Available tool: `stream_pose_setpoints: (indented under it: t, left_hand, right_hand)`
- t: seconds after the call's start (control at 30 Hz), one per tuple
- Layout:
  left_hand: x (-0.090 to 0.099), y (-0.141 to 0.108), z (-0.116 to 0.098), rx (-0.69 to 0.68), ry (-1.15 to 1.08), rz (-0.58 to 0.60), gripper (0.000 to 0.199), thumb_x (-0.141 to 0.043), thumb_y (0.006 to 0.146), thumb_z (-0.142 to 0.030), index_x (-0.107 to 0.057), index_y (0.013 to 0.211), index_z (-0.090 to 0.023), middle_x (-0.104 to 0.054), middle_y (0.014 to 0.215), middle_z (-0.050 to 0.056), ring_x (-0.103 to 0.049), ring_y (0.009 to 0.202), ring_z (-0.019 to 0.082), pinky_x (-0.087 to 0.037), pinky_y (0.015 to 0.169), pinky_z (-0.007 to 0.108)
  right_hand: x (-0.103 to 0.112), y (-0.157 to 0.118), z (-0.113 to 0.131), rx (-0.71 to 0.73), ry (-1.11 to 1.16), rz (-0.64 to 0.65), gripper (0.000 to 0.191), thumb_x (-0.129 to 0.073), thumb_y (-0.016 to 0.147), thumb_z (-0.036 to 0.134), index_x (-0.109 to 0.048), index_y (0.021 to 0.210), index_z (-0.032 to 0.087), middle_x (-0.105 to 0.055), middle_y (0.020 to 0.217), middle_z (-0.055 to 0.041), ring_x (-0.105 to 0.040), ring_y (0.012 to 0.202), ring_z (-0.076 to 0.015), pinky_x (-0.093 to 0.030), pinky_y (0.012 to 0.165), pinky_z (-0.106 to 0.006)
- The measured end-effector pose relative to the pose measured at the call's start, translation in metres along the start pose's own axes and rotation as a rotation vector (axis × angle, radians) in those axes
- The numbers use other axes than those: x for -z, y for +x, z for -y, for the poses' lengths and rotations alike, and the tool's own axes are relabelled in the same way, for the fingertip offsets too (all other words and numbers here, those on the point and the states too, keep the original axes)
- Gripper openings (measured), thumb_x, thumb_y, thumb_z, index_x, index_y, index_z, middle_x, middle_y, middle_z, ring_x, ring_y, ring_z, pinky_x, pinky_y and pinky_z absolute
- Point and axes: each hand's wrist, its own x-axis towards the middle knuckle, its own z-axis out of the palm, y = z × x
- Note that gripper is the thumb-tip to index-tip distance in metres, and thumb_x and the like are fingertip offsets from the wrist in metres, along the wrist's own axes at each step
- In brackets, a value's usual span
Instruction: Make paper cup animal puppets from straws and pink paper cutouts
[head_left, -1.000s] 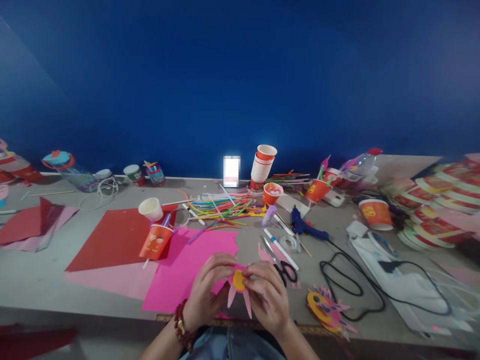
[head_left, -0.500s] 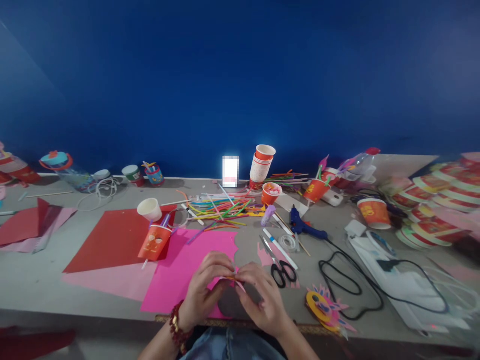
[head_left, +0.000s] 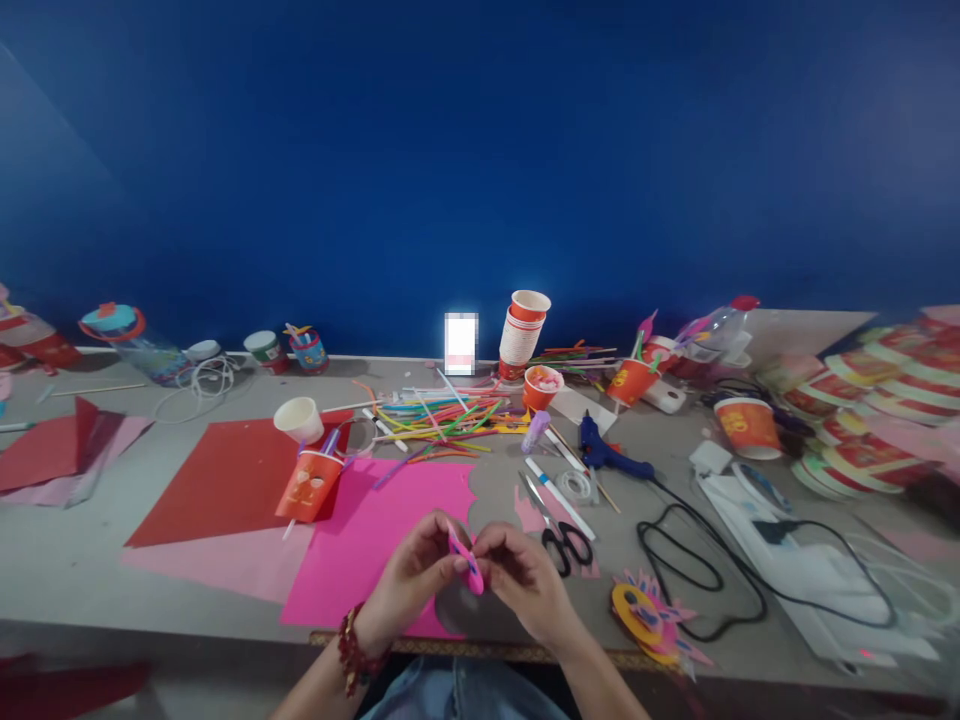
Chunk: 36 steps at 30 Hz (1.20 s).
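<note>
The left hand [head_left: 405, 580] has its thumb and fingers pinched on a small pink piece [head_left: 475, 578], tilted on edge in the lower middle of the frame; the right hand [head_left: 529, 585] has its fingertips closed together at the piece's right edge. Below and left lies a bright pink sheet [head_left: 345, 570], partly covered by the left hand. Just right of the right hand are scissors [head_left: 568, 548], then a pen [head_left: 559, 497] and a tape roll [head_left: 576, 485]. At lower right sit a paper flower [head_left: 637, 612] and a black cord [head_left: 776, 533]; above them, a glue gun [head_left: 615, 457]. Straws [head_left: 450, 415] sprawl across the centre, with a leaning cup stack [head_left: 521, 340] behind. Left of centre, a red cup [head_left: 310, 487] tilts over the sheets.
</note>
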Motion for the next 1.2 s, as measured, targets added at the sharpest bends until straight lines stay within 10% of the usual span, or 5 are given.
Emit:
stream_pose_setpoints:
  t: [0.33, 1.2]
  left_hand:
    - [-0.008, 0.001, -0.005, 0.120, -0.108, -0.004, 0.030, -0.082, 0.076, -0.030, -0.057, 0.083, -0.016, -0.056, 0.077, -0.001, -0.053, 0.072, 0.010, -0.045, 0.067, 0.020]
    - [0.002, 0.002, -0.002, 0.054, 0.154, -0.004, 0.027, -0.076, 0.083, -0.035, -0.057, 0.085, -0.017, -0.060, 0.081, 0.002, -0.058, 0.074, 0.013, -0.046, 0.068, 0.023]
  right_hand:
    - [0.014, 0.008, -0.001, -0.174, 0.143, 0.258, 0.033, -0.067, 0.089, 0.048, -0.051, 0.084, 0.019, -0.048, 0.070, 0.0044, -0.041, 0.060, -0.0093, -0.030, 0.055, -0.021]
    - [0.019, 0.004, 0.011, 0.043, -0.393, 0.110, 0.010, -0.053, 0.074, 0.011, -0.055, 0.076, 0.020, -0.054, 0.070, 0.0033, -0.048, 0.065, -0.0128, -0.037, 0.060, -0.023]
